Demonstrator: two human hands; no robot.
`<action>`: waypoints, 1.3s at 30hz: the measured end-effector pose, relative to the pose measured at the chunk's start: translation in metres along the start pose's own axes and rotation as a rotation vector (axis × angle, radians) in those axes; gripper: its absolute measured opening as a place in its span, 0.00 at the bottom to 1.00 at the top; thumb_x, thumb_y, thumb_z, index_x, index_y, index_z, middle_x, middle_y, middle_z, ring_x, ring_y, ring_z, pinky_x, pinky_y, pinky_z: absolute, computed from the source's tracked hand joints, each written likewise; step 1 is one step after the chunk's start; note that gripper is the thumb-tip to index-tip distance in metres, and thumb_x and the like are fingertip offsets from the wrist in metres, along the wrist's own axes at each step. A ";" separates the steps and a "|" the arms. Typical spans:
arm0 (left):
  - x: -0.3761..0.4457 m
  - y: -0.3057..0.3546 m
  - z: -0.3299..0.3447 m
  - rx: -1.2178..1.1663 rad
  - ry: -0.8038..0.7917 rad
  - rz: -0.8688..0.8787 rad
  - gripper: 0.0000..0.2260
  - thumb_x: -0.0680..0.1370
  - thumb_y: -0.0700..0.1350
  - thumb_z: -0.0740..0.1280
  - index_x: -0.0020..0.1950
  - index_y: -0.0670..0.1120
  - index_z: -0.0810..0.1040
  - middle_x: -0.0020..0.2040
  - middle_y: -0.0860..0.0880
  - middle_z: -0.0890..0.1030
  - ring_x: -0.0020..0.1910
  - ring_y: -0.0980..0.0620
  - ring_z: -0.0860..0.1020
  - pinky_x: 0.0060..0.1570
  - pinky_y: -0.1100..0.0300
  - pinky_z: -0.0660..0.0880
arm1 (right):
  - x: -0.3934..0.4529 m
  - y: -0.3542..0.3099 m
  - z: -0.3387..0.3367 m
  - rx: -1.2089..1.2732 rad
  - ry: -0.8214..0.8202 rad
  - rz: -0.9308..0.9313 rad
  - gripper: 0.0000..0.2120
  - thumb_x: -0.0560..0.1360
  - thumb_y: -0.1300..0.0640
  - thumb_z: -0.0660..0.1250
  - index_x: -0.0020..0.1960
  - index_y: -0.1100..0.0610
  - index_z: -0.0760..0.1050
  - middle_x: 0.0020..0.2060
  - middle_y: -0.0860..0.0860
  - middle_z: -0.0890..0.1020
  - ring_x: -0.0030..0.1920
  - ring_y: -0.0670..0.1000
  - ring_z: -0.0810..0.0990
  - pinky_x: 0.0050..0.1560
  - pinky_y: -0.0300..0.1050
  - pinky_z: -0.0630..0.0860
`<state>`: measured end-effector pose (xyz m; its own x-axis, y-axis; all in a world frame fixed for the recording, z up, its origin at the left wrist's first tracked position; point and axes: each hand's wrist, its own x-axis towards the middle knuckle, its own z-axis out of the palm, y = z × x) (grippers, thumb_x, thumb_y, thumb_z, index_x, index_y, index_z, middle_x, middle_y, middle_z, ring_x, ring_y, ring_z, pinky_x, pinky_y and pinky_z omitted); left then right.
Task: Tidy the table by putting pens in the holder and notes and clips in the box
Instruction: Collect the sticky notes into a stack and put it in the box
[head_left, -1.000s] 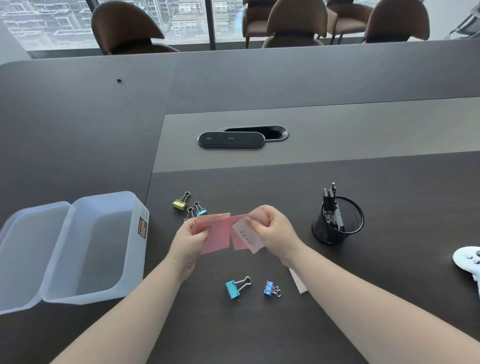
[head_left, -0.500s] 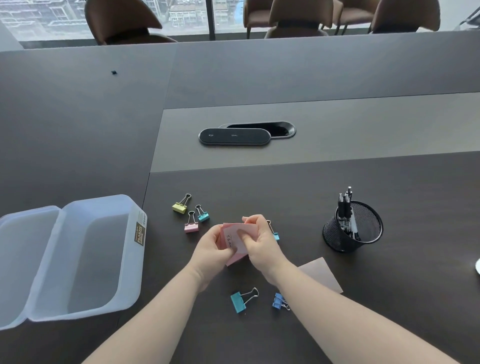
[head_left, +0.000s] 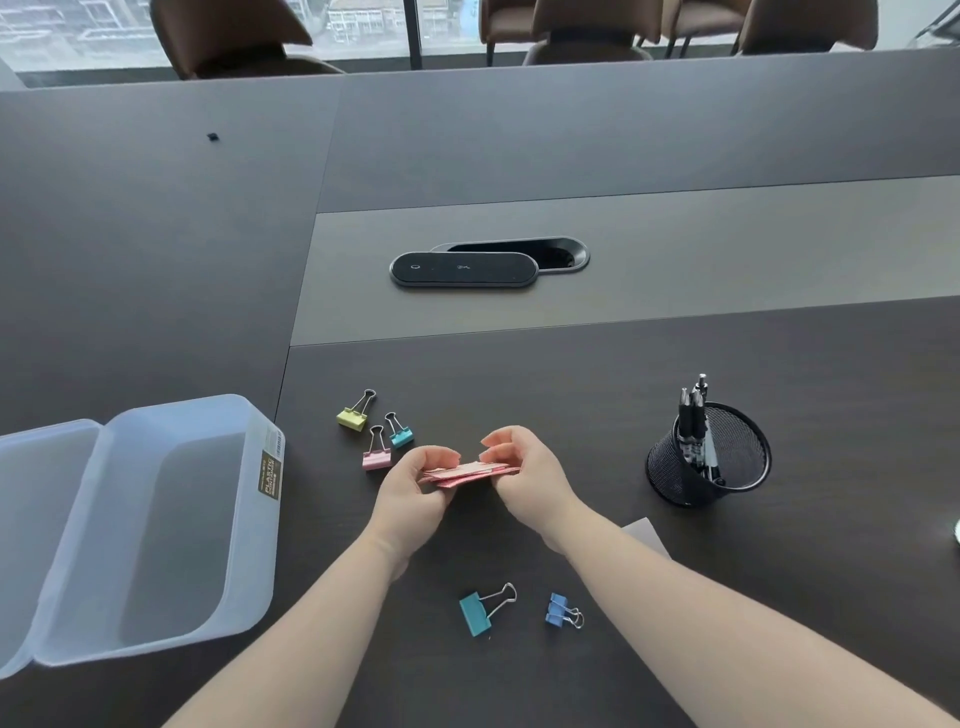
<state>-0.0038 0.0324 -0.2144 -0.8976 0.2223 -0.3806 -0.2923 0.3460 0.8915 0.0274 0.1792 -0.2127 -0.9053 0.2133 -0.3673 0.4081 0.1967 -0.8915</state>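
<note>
Both hands meet at frame centre over the dark tabletop (head_left: 649, 395), holding 1 small stack of pink notes (head_left: 470, 473) roughly flat and edge-on to the camera. Left hand (head_left: 415, 491): fingers curled closed on the stack's left end, thumb on top. Right hand (head_left: 524, 470): thumb and lower fingers pinch the right end, index and middle fingers lifted slightly clear above it. Stack is off the tabletop, not in the box. Clear plastic box (head_left: 156, 525) sits at 9 o'clock from the hands, open, its hinged lid (head_left: 31, 530) laid flat further left; nothing visible inside. 3 binder clips at 10 o'clock from the hands, close together: yellow clip (head_left: 353, 417), pink clip (head_left: 376, 457), teal clip (head_left: 401, 435). 2 more at 6 o'clock, between the forearms: large teal clip (head_left: 479, 613) and small blue clip (head_left: 558, 612), near each other, not touching. Black mesh holder (head_left: 706, 457) at 3 o'clock, tilted in the wide-angle view, with several pens (head_left: 693, 415) standing in it. 1 pale note (head_left: 647, 538) lies on the tabletop at 4 o'clock, partly hidden by the right forearm. Black oval device (head_left: 464, 268) at 12 o'clock, overlapping a cable port.
</note>
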 end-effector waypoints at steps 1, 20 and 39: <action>0.002 0.000 0.000 -0.021 0.011 -0.002 0.10 0.75 0.33 0.67 0.53 0.45 0.78 0.48 0.52 0.81 0.47 0.57 0.78 0.53 0.67 0.73 | 0.001 0.001 0.001 0.027 0.020 0.009 0.16 0.72 0.70 0.60 0.49 0.50 0.72 0.48 0.54 0.82 0.52 0.53 0.79 0.48 0.34 0.73; 0.019 0.013 0.018 -0.285 0.125 -0.005 0.09 0.79 0.44 0.59 0.44 0.56 0.75 0.48 0.51 0.79 0.49 0.49 0.76 0.59 0.46 0.72 | 0.012 -0.003 0.006 -0.159 0.041 -0.071 0.10 0.76 0.67 0.60 0.53 0.60 0.77 0.44 0.51 0.79 0.45 0.50 0.75 0.42 0.33 0.69; 0.006 0.017 -0.019 0.161 0.077 0.062 0.14 0.76 0.37 0.65 0.37 0.55 0.79 0.33 0.50 0.78 0.36 0.49 0.73 0.38 0.60 0.69 | -0.035 0.014 -0.077 -0.668 0.205 0.189 0.20 0.73 0.53 0.67 0.63 0.56 0.71 0.60 0.55 0.75 0.62 0.56 0.73 0.60 0.49 0.72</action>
<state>-0.0201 0.0224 -0.1965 -0.9366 0.1793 -0.3009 -0.1849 0.4763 0.8596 0.0736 0.2481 -0.1921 -0.7985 0.4636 -0.3840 0.5997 0.6677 -0.4410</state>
